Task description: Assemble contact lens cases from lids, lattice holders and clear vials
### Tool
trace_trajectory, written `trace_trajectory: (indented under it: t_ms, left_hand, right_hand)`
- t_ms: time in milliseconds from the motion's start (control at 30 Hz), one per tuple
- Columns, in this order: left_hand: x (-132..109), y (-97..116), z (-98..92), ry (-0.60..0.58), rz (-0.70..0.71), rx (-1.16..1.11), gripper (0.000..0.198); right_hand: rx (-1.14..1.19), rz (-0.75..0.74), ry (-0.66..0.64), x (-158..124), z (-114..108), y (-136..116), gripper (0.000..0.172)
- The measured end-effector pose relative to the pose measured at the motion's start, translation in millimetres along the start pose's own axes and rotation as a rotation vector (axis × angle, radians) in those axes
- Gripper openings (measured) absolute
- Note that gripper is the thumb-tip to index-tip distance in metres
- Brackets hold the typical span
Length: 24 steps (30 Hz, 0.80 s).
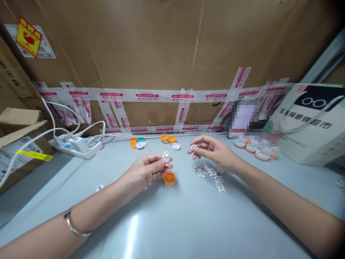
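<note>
My left hand pinches a small white plastic piece with cut-outs, held up above the table. Just below those fingers, an orange round cup-like part with a white base rests on the tabletop. Farther right, my right hand is closed on another small white openwork piece, partly covered by the fingers. Several flat white openwork pieces lie in a loose pile under the right wrist. The two hands are apart from each other.
Orange, green and white round parts lie at the back, near more orange cups. Clear-topped orange-based parts stand right, by a paper bag. A power strip sits left; a large cardboard box walls the back.
</note>
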<state>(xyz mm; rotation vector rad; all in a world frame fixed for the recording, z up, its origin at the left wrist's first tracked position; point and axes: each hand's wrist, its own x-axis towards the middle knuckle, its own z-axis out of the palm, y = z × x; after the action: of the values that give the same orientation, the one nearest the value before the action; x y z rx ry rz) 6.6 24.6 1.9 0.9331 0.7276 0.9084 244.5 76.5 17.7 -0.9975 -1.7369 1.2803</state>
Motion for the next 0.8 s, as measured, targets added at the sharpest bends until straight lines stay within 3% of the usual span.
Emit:
trace_trajectory:
  t_ms: [133, 267, 633, 800]
  left_hand:
    - [-1.0, -2.5, 3.5, 0.028, 0.020, 0.050, 0.018]
    - [-3.7, -3.9, 9.4, 0.067, 0.035, 0.103, 0.019]
    - [-9.5, -11.2, 17.3, 0.001, 0.048, 0.219, 0.025]
    - [-9.8, -11.2, 19.3, 0.064, 0.050, 0.244, 0.025]
  right_hand:
    - [0.162, 0.009, -0.044, -13.7, 28.9, -15.0, 0.021]
    - [0.262, -0.004, 0.010, -23.3, 46.5, -21.3, 0.014]
    - [0.303, 0.175, 0.107, -28.3, 63.5, -26.2, 0.015]
    - [0.246, 0.171, 0.198, -26.6, 68.6, -24.2, 0.018]
